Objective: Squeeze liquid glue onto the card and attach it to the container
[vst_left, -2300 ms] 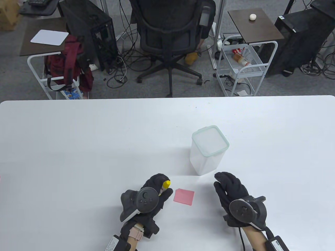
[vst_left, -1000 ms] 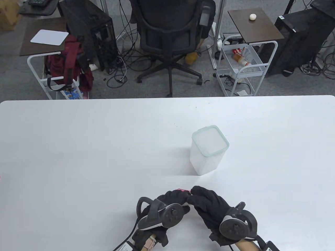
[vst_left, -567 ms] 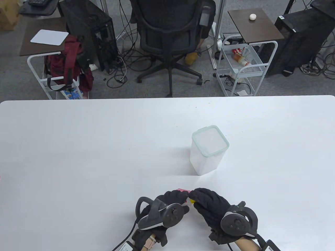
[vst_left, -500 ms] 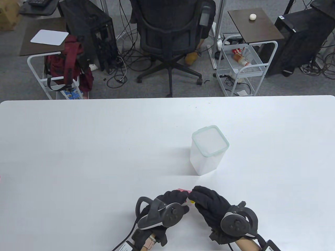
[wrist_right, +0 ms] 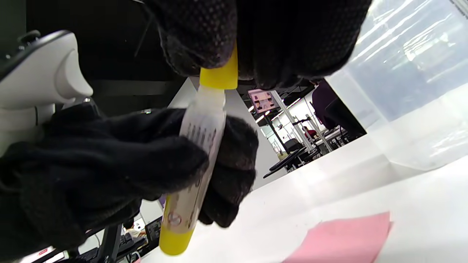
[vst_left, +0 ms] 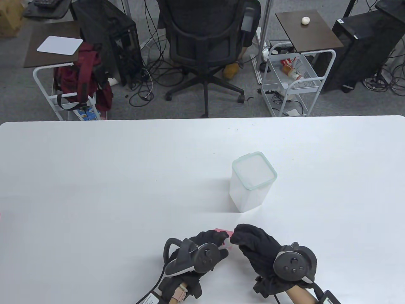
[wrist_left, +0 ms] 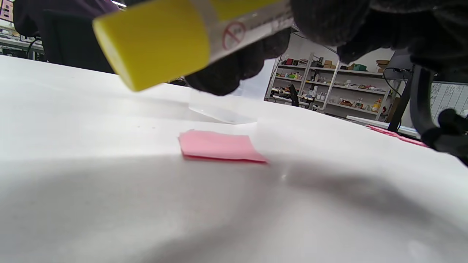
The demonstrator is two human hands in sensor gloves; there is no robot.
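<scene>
Glue tube [wrist_right: 197, 153] in both grips

White table [vst_left: 95, 177], pink card [wrist_left: 219, 146] flat, clear container [vst_left: 251, 183] upright

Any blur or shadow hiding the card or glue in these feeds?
Left wrist view: glue stick close and soft-edged, pink card sharp at a broad shadow's edge. Right wrist view: glare streaks the container. Table view: evenly lit, hands mostly hide the card.
</scene>
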